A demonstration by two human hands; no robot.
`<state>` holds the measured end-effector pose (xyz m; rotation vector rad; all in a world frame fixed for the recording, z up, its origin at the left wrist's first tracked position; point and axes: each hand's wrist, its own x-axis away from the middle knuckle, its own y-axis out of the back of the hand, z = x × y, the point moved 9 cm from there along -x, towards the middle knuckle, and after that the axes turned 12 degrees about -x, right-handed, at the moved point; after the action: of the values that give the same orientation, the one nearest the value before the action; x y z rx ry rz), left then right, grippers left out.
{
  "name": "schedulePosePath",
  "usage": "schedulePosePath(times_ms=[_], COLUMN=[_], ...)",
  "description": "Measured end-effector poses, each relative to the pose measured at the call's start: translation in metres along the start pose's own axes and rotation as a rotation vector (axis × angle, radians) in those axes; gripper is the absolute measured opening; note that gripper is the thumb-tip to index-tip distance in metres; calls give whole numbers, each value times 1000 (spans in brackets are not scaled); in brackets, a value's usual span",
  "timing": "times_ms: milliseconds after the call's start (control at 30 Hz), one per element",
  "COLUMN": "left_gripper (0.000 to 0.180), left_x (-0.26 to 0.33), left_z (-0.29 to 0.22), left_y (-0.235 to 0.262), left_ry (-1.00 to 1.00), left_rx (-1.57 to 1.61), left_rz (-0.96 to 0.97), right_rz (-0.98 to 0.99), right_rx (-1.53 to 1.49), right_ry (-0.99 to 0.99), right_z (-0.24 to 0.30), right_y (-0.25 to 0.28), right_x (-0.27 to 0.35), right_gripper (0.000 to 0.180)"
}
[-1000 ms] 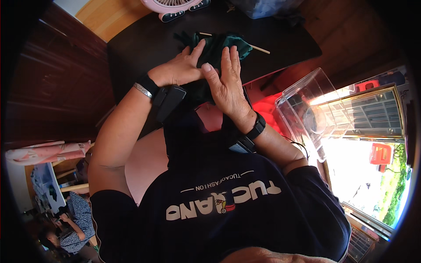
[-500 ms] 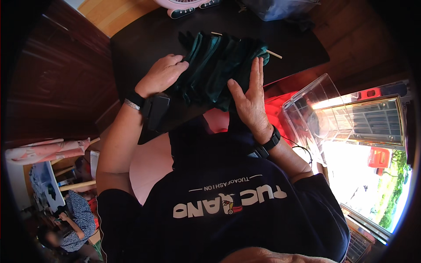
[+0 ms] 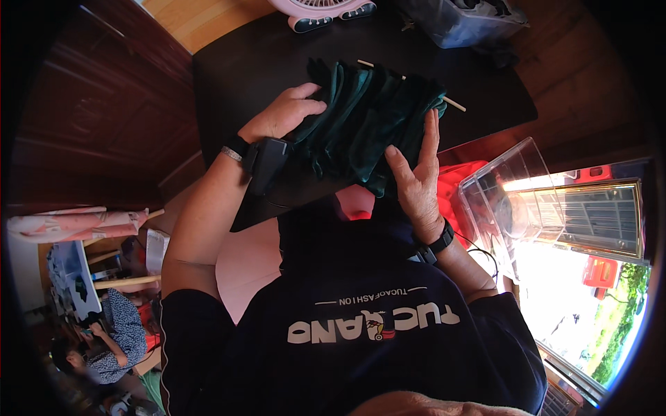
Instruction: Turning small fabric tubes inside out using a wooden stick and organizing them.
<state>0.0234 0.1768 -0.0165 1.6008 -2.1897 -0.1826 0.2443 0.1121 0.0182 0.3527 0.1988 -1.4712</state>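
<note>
Both hands on the dark green cloth (image 3: 361, 125) right now, held just above the black table (image 3: 236, 76), close to the body. Left hand (image 3: 281, 114) is closed on the cloth's left edge, thumb and fingers pinching a bunch of fabric. Right hand (image 3: 416, 177) is flat and open, fingers straight, pressed against the cloth's right side and propping it from below, so no real grip there. Cloth looks gathered into several long pleats or folds running side by side; whether it's one piece or a few stacked, can't tell. Judging progress: folds look bunched but loose and uneven, bottom edge hanging ragged, so prob. mid-way, w/ squaring up and laying down not yet done. A thin wooden stick (image 3: 454, 104) pokes out past the cloth's far edge on the table. Pink fan (image 3: 326, 10) sits at the table's far side, grey bin (image 3: 465, 21) next to it, clear plastic box (image 3: 513, 194) off to the right.
</note>
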Motion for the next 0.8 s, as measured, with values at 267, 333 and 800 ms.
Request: schedulePosePath(times_ms=[267, 333, 800], left_gripper=[31, 30, 24], left_x=[0, -1, -6], left_z=[-2, 2, -1], left_y=[3, 5, 9], left_ry=[-49, -77, -155], left_rx=[-62, -54, -282], left_rz=[-30, -45, -8], right_rz=[12, 9, 13], right_rx=[-15, 17, -89], right_ry=[-1, -3, -4], right_z=[-3, -3, -8], right_y=[1, 1, 0], right_x=[-1, -1, 0], right_gripper=[84, 84, 84])
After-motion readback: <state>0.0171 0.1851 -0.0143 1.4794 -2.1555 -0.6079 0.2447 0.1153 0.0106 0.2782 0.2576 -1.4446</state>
